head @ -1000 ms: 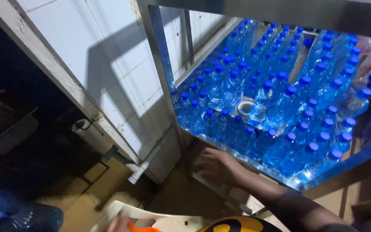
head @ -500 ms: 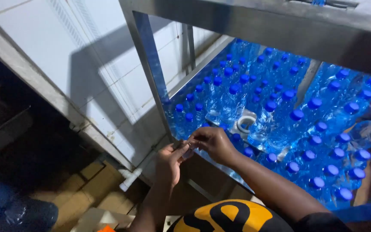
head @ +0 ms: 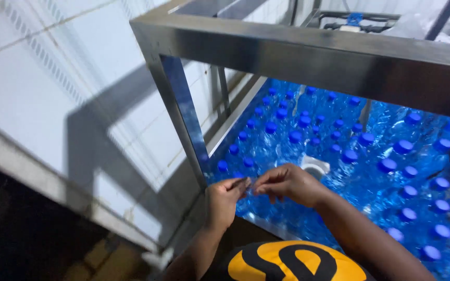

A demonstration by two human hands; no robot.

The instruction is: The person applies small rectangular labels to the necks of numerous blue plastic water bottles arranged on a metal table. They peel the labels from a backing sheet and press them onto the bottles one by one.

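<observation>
This place looks like a small water bottling plant, because many clear bottles with blue caps [head: 348, 156] stand crowded together inside a stainless steel frame [head: 308, 49] next to a white tiled wall [head: 53, 99].

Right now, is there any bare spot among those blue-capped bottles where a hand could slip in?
Hardly: the blue-capped bottles stand packed cap to cap inside the steel frame. One gap shows beside the uncapped bottle, just beyond the right hand. The left hand meets it at the near edge, outside the crowd.
</observation>
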